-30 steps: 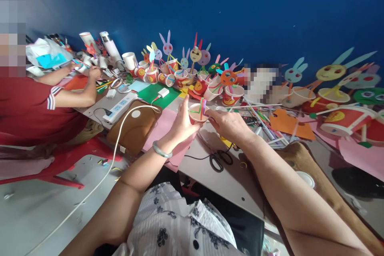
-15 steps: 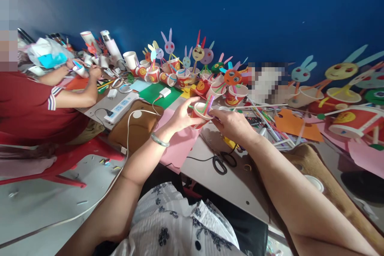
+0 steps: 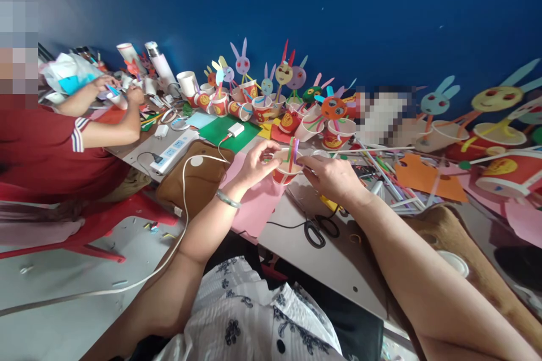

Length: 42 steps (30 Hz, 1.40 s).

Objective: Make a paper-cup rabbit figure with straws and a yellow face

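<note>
Across the whole back stands one blue wall (image 3: 271, 5), above one grey table (image 3: 322, 265) crowded with paper craft. At left, one co-worker (image 3: 46, 152) in a red shirt sits beside one red stool (image 3: 97, 231). Two brown cushions (image 3: 423, 228) lie along the table's near edge, one left and one right. Between them are one pink sheet (image 3: 254, 208) and, farther back, one green sheet (image 3: 220, 130). Against the wall stand many paper rabbits (image 3: 242, 65) set in cups, too overlapped to count surely; several red cups bear a yellow oval whose lettering is too small to read. One white power strip (image 3: 175, 149) lies at left. The left hand (image 3: 259, 164) grips the left side of one red paper cup (image 3: 283, 176), just above the pink sheet's right edge. The right hand (image 3: 332, 177) has its fingertips drawn together at the cup's opposite rim; whether they pinch anything cannot be told. One pair of scissors (image 3: 315, 234) lies nearby. One white charger (image 3: 236, 131) rests on the green sheet. Smallest, one green strip (image 3: 291, 149) and one purple strip (image 3: 296, 146) rise at the cup's rim.
</note>
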{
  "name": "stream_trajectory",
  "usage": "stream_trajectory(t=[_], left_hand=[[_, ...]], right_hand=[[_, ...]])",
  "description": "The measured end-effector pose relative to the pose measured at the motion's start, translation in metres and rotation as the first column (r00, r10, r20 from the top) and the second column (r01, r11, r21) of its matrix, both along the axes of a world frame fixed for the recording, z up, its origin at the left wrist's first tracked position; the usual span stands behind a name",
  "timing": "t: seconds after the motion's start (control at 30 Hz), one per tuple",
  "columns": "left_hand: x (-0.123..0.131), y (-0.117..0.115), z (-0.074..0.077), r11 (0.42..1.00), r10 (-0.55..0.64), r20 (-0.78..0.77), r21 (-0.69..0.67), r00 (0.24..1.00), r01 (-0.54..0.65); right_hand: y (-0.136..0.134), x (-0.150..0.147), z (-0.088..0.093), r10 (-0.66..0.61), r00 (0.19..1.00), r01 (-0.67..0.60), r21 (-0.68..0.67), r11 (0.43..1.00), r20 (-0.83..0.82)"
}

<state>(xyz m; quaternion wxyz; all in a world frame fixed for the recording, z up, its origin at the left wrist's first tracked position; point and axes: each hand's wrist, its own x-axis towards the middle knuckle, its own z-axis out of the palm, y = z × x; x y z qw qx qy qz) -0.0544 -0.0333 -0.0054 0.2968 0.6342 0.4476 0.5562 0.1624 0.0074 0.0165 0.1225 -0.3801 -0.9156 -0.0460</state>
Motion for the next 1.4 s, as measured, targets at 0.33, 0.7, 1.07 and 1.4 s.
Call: stream_trajectory(t=[0.33,0.7,1.07,1.4], left_hand=[[0.002,0.016,-0.028,0.994,-0.107,-0.12,0.006,0.987,0.108],[0.0,0.015,-0.022,0.994,-0.107,-0.05,-0.034,0.993,0.105],[0.006,0.013,-0.023,0.955,-0.182,0.219,-0.193,0.959,0.225],[0.014,0.002,-0.014,0.941,-0.164,0.263,-0.246,0.951,0.231]], right_hand=[[-0.002,-0.002,-0.001,-0.029,0.996,0.027,0.022,0.999,0.08],[0.001,-0.002,-0.004,-0.009,0.992,-0.001,-0.078,0.997,-0.126],[0.005,0.002,-0.003,0.031,0.973,-0.065,-0.144,0.988,-0.229],[0.006,0.002,0.002,0.128,0.893,-0.241,-0.217,0.946,-0.432]])
